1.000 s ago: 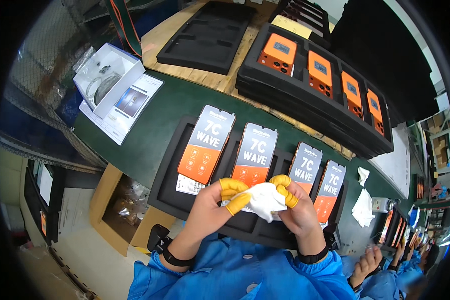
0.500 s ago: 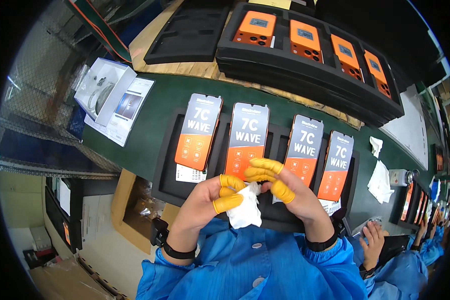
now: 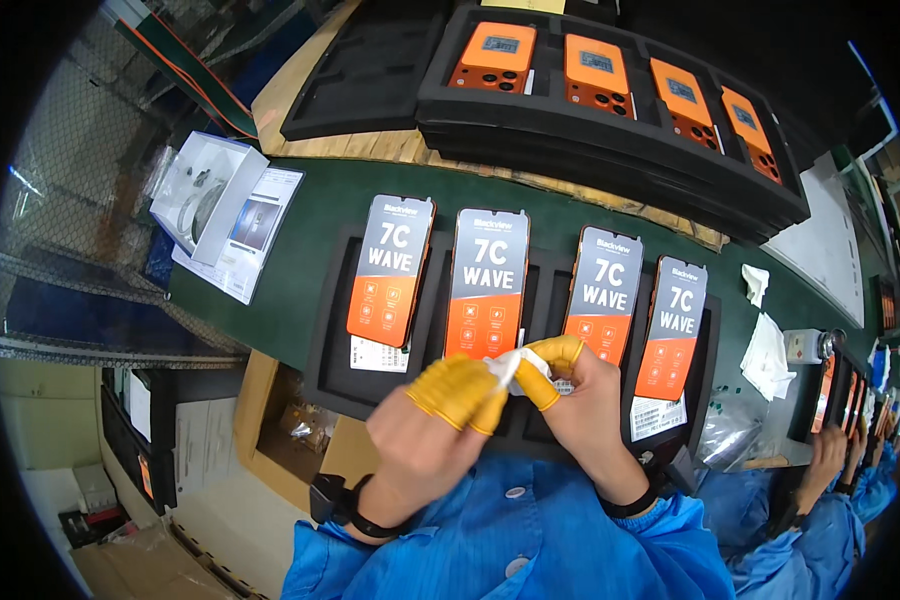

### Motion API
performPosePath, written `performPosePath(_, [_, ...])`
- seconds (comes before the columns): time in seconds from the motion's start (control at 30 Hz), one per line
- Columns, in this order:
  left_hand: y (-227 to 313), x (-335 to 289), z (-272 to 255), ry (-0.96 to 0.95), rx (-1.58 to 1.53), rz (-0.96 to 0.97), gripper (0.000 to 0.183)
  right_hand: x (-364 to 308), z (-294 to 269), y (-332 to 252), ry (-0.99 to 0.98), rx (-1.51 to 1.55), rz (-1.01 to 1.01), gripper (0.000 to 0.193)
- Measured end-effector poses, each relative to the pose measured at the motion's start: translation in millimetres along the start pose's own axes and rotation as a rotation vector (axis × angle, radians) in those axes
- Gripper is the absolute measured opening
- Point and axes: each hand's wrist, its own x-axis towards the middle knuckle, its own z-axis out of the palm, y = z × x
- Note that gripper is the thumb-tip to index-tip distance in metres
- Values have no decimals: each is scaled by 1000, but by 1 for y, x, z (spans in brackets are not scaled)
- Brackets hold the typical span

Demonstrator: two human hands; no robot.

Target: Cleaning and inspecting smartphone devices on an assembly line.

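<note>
A crumpled white cloth [image 3: 507, 367] is pinched between the yellow-capped fingertips of your left hand [image 3: 425, 432] and right hand [image 3: 582, 398], above a black foam tray [image 3: 336, 372]. White lettering and icons mark four flat grey-and-orange phones [image 3: 489, 285] there. Farther off, the green tabletop [image 3: 295, 230] meets rough plywood [image 3: 375, 150]; near left, a cardboard box [image 3: 253, 405] stands open.

Bright, even light
Left hand [image 3: 428, 415] is slightly blurred; plastic bag [image 3: 730, 432] glints lower right; edges bend into black corners.

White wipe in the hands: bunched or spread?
Bunched: only a small crumpled piece of white wipe shows between left hand and right hand.
</note>
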Motion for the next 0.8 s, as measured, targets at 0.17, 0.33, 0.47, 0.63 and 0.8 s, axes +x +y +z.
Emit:
performPosePath(0.17, [20, -13, 2, -61, 78, 101, 29, -6, -14, 9, -258, 782, 268, 23])
performPosePath(0.33, [19, -13, 17, -182, 148, 94, 29, -15, -23, 15, -216, 1162, 417, 34])
performPosePath(0.47, [16, -17, 7, -176, 75, 104, 28, -12, -7, 17, -189, 443, 133, 28])
performPosePath(0.63, [20, 6, 1, -155, -254, -256, 36, -22, -29, -8, -200, 62, -98, 21])
performPosePath(0.8, [25, 0, 12, -253, -335, -228, 30, -69, -153, -13, 298, -690, -317, 35])
